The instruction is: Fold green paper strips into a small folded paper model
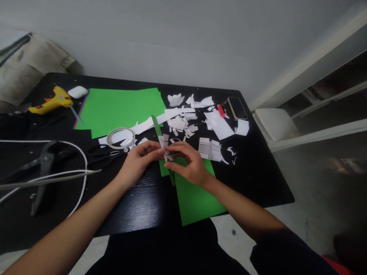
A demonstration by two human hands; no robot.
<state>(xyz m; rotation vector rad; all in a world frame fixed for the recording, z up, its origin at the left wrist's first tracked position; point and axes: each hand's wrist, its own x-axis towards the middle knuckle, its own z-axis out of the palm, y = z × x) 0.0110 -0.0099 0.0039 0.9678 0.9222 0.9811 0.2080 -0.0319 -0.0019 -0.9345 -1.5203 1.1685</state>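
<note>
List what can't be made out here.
All in the head view:
Folded white paper: middle hidden by the left grip and right grip; can't tell whether it is glued to the green strip.
Near green sheet: upper part partly covered by the right grip.
Beige fabric item: cut off by the left edge.
Red item: too small and blurred to identify.

Black table (252,179), and it's loaded!
Glue gun (59,100) near the far-left corner, phone (237,108) by the far-right, green sheets (123,107) and white scraps (177,123) between, another green sheet (197,202) at the near edge!
</note>
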